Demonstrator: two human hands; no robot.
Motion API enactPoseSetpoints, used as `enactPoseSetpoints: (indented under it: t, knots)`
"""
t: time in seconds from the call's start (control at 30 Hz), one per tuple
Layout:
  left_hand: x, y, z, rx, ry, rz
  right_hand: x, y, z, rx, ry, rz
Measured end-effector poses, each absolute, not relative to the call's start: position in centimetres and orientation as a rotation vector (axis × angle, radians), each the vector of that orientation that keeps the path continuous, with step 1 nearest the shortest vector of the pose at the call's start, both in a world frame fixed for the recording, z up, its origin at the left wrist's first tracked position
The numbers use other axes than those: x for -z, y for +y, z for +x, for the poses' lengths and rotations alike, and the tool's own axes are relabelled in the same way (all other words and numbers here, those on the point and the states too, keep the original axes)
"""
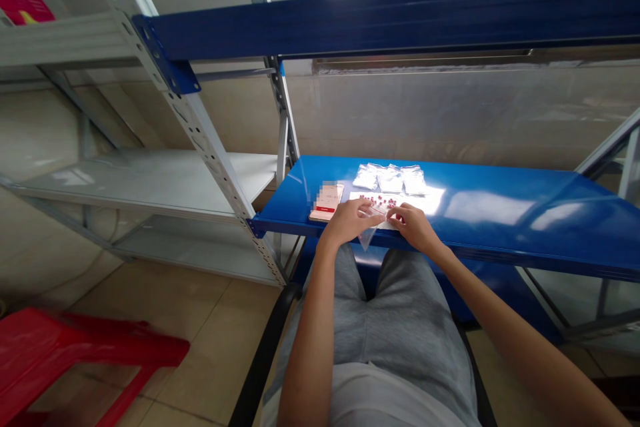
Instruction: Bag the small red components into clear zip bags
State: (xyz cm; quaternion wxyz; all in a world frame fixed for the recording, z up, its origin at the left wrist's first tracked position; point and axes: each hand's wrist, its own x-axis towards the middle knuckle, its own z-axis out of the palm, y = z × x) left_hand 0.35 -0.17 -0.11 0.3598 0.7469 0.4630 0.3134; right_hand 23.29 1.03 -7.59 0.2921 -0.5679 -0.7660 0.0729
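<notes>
My left hand [349,219] is closed on a small clear plastic zip bag [367,238], which hangs at the front edge of the blue shelf [500,203]. At the bag's right end, the fingertips of my right hand [411,221] are pinched together at its red-lined mouth. Just beyond both hands, several small red beads [380,201] lie on a white sheet [431,203]. Behind them sits a row of clear, shiny plastic packets [390,179]; their contents are too small to tell. Left of my left hand lies a flat card or phone-like item [329,199], partly blurred out.
A blue beam [350,20] crosses above the shelf, joined to a grey perforated post [200,133]. White shelves [150,177] stand to the left. A red plastic stool [90,347] is on the tiled floor, near the black chair armrest [265,353].
</notes>
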Motion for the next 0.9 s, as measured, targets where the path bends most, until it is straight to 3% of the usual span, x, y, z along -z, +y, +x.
enactPoseSetpoints:
  t: [0.4, 0.77, 0.9]
  knots:
    - [0.5, 0.0, 0.4, -0.795, 1.171, 1.912, 6.5, 0.6, 22.8, -0.191, -1.915, -1.440]
    - [0.5, -0.2, 1.1, -0.798, 1.058, 1.884, 2.6, -0.8, 21.5, -0.544, -1.774, -1.206]
    - [0.6, -0.1, 1.2, -0.804, 1.041, 1.899, 2.6, -0.7, 21.5, -0.525, -1.757, -1.208]
